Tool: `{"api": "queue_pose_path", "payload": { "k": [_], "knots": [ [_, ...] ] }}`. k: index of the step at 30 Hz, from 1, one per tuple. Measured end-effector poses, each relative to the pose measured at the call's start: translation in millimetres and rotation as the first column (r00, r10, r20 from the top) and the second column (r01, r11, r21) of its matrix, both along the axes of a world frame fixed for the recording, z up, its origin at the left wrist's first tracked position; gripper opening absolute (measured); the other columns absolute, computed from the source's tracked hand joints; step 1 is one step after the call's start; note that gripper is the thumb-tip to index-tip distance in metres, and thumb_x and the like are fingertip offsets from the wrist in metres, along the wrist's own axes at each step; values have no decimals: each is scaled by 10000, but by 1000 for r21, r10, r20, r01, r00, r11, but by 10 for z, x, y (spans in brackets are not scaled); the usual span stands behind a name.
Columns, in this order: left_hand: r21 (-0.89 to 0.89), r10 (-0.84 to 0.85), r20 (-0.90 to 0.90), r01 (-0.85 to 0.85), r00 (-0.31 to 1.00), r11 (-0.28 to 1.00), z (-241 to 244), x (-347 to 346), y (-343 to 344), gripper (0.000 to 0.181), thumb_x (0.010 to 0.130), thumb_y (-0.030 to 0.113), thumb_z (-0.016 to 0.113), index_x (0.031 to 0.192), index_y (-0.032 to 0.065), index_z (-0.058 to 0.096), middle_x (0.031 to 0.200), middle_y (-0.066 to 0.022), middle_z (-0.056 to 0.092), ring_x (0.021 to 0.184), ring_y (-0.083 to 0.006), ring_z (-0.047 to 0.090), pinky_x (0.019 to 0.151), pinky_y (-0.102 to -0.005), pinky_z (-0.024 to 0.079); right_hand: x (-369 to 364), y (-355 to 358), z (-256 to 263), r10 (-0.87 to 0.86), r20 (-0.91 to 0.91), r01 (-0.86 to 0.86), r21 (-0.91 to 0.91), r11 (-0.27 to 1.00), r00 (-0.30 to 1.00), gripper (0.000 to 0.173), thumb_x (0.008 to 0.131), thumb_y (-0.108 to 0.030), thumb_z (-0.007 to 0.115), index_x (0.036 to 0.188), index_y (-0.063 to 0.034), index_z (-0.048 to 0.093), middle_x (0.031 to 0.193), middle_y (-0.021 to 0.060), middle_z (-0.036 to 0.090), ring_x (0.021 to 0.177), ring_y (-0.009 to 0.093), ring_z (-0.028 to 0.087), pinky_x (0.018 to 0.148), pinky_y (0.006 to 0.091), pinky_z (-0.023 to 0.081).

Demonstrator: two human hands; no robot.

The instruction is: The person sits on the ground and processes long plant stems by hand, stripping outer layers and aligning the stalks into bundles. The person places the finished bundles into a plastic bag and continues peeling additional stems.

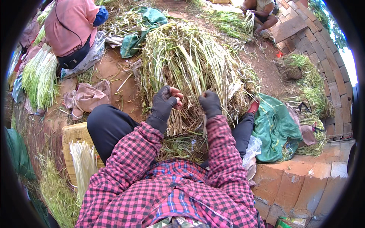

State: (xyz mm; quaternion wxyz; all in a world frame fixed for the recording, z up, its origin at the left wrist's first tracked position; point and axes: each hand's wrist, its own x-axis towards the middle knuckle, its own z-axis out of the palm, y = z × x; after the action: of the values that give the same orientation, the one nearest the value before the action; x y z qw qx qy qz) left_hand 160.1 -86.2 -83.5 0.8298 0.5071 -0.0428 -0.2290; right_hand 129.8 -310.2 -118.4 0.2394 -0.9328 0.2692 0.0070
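Before me lies a large heap of long green and whitish stalks [182, 54], with pale cut ends and dry brown leaves facing my lap. My right hand [210, 104], in a dark glove, is closed at the near side of the heap. A stalk runs up from that fist, and a pale end hangs below it. My left hand [168, 104] wears a dark glove with bare fingertips. Its fingers are curled above the pale ends, and whether anything is between them is hidden.
A bundle of white stalks [82, 165] stands beside a yellow box [68, 136] at my left. Green sacking [275, 128] lies right of my foot. A person in a pink top [68, 28] sits at upper left; another person [263, 11] crouches at upper right. Bricks [336, 85] edge the right.
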Motion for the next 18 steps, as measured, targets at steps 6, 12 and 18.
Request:
{"api": "queue_pose_path", "payload": {
  "k": [6, 12, 18],
  "knots": [
    [-66, 252, -30, -253, 967, 965, -14, 185, 341, 214, 813, -62, 470, 1006, 21, 511, 909, -138, 641, 638, -154, 628, 534, -253, 526, -829, -43, 846, -445, 517, -349, 844, 408, 731, 104, 789, -71, 584, 881, -23, 589, 762, 24, 586, 612, 99, 534, 526, 213, 445],
    [54, -42, -156, 51, 987, 997, -118, 60, 55, 270, 867, 67, 543, 1122, 28, 466, 1009, -138, 611, 740, -182, 630, 608, -304, 549, -1026, 395, 228, -76, 350, -262, 812, 521, 934, 70, 791, -14, 595, 850, -34, 564, 742, -20, 530, 617, 59, 474, 562, 207, 417],
    [-60, -210, -244, 201, 947, 978, -164, -99, -30, 350, 826, 92, 622, 1123, -3, 461, 872, -79, 581, 665, -150, 600, 539, -271, 515, -1140, 682, 196, 88, 298, -303, 828, 473, 951, 151, 800, -116, 611, 908, -22, 565, 776, -18, 518, 685, 65, 476, 613, 221, 416]
  ]
}}
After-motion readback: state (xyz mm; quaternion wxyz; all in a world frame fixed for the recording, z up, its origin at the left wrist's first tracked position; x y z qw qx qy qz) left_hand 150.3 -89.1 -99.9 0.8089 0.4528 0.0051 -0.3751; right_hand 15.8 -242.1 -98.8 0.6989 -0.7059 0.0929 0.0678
